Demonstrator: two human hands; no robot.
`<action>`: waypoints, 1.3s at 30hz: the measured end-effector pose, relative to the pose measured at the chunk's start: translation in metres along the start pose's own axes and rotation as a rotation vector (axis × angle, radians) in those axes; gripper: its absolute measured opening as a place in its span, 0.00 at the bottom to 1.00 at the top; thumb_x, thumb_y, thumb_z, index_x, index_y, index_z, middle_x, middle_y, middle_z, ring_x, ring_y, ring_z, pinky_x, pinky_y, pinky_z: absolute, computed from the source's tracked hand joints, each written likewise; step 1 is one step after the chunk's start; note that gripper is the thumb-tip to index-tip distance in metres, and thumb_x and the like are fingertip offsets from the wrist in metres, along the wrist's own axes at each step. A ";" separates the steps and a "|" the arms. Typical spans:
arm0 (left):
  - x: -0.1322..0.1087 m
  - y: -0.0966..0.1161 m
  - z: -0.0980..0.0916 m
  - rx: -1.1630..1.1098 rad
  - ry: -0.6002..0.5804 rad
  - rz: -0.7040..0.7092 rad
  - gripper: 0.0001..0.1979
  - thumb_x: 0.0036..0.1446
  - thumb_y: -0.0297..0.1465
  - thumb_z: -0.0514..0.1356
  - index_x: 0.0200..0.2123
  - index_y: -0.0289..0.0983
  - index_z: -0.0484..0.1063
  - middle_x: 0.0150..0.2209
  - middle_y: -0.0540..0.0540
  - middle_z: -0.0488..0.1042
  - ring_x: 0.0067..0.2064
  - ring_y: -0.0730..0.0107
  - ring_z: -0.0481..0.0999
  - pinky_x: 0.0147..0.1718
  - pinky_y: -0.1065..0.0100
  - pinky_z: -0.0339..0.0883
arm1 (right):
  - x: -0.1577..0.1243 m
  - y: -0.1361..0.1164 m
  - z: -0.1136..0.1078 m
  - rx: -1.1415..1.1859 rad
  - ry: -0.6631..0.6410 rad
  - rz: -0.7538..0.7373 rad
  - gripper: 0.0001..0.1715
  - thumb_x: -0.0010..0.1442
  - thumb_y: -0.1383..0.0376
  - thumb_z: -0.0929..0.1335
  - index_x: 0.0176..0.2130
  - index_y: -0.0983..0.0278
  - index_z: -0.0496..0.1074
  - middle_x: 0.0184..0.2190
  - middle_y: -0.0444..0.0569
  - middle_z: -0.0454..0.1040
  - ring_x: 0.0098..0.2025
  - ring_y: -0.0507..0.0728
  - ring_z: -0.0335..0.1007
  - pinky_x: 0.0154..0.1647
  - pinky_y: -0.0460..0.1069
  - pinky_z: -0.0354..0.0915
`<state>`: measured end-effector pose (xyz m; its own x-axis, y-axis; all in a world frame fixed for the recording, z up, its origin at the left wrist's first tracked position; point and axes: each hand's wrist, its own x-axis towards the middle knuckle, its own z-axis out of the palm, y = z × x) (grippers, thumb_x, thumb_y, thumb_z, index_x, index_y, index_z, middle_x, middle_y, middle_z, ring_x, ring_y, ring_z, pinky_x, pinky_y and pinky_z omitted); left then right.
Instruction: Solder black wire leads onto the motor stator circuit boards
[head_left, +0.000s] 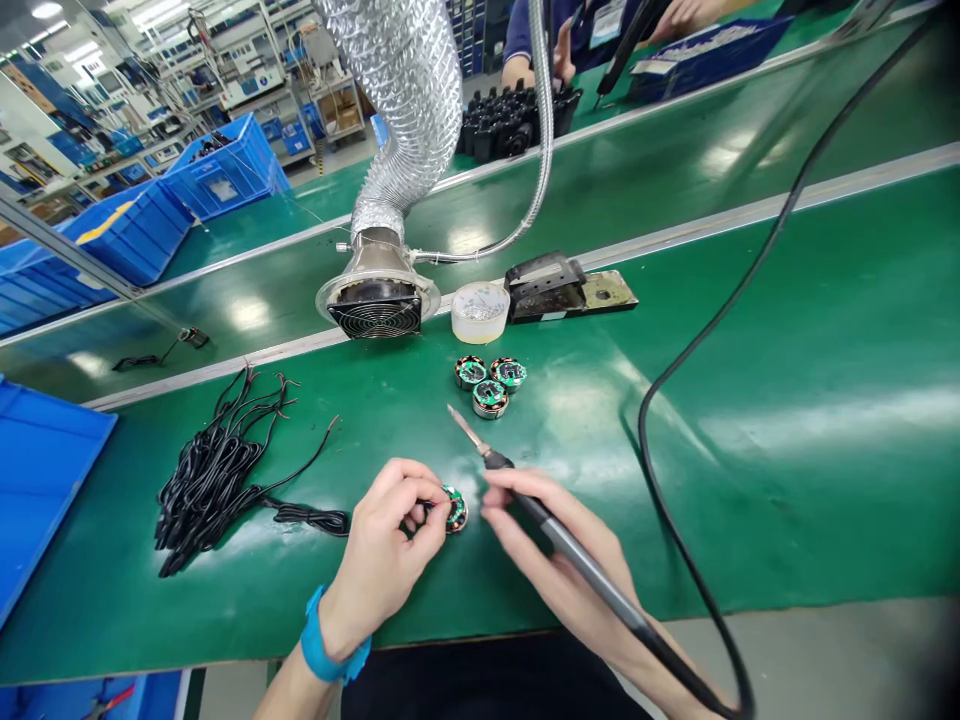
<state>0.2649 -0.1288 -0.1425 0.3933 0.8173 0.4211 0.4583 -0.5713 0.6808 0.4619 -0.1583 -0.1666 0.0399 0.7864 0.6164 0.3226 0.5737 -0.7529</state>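
Observation:
My left hand [397,530], with a blue band at the wrist, pinches a thin wire against a small round motor stator with a green circuit board [456,510]. The fingers hide part of the board and the wire's end. A tied black cable [311,517] runs in behind this hand from the left. In my right hand [555,540] is a soldering iron [577,555], gripped like a pen. Its tip points up and left, apart from the board. Beyond the tip, three similar stators [490,398] sit grouped on the green bench.
A heap of black cables [217,470] lies left, near a blue bin [45,470]. Behind the stators stand a fume extractor [379,300], a round white tub [480,312] and an iron stand [555,285]. The iron's cord [675,360] loops on the right. A co-worker [555,45] sits opposite.

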 end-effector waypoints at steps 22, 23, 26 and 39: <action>0.009 0.001 -0.007 -0.092 -0.175 -0.088 0.06 0.66 0.24 0.57 0.35 0.33 0.71 0.43 0.46 0.69 0.34 0.83 0.64 0.33 0.78 0.63 | -0.016 0.001 -0.006 0.320 0.293 0.088 0.13 0.73 0.73 0.60 0.39 0.68 0.72 0.21 0.41 0.68 0.14 0.44 0.61 0.14 0.36 0.55; 0.009 0.001 -0.007 -0.091 -0.173 -0.084 0.06 0.66 0.24 0.57 0.35 0.33 0.71 0.43 0.46 0.68 0.34 0.83 0.64 0.33 0.78 0.63 | -0.015 -0.001 -0.005 0.310 0.295 0.091 0.13 0.73 0.73 0.61 0.38 0.68 0.72 0.21 0.41 0.68 0.14 0.44 0.60 0.14 0.36 0.55; 0.008 0.001 -0.006 -0.083 -0.168 -0.072 0.05 0.66 0.24 0.57 0.35 0.33 0.71 0.42 0.45 0.68 0.34 0.83 0.64 0.32 0.78 0.63 | -0.012 -0.004 -0.005 0.282 0.290 0.097 0.12 0.73 0.73 0.61 0.38 0.68 0.71 0.22 0.41 0.68 0.13 0.43 0.59 0.14 0.36 0.55; 0.007 0.002 0.000 -0.002 -0.130 -0.028 0.05 0.64 0.23 0.57 0.34 0.33 0.70 0.42 0.46 0.69 0.33 0.83 0.65 0.32 0.78 0.63 | -0.021 0.001 -0.009 0.206 0.221 0.057 0.12 0.73 0.74 0.61 0.41 0.66 0.71 0.19 0.38 0.64 0.16 0.43 0.61 0.17 0.37 0.58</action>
<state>0.2686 -0.1243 -0.1383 0.4803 0.8163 0.3210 0.4687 -0.5482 0.6927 0.4694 -0.1760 -0.1779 0.2640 0.7627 0.5904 0.1165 0.5824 -0.8045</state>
